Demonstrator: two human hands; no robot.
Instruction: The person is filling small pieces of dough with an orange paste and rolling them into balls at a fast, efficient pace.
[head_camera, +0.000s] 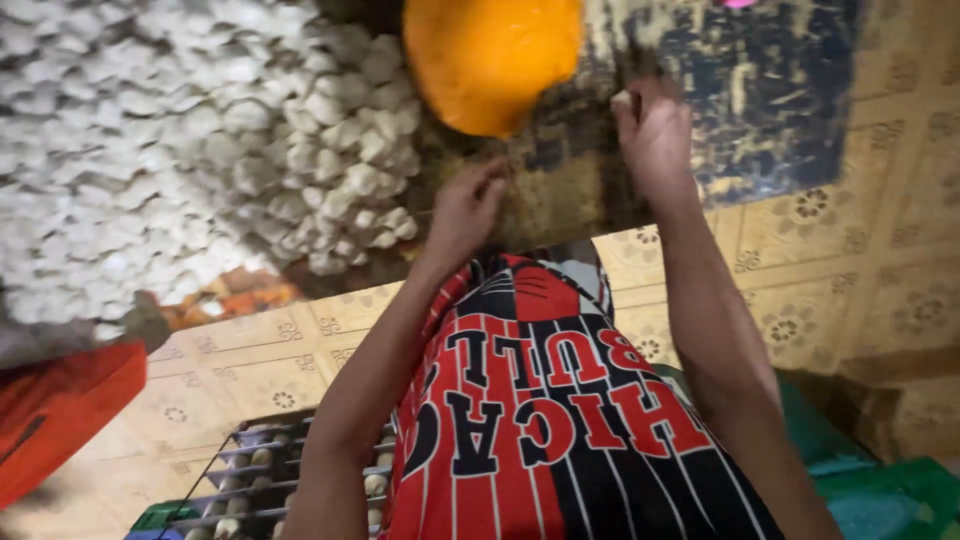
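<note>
Head view: white lumpy garlic bulbs (180, 140).

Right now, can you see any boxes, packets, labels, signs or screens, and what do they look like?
No packets, signs or screens show.
Crate: bottom left on the floor, dark grid top, pale lumps inside.
Green container: bottom right corner, only part in view.
Printed cloth: on the person's lap, red, black and white stripes with big letters.

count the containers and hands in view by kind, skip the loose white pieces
orange bowl: 1
dark slatted crate: 1
left hand: 1
right hand: 1
total: 4
The heap of white pieces is too many to count.
</note>
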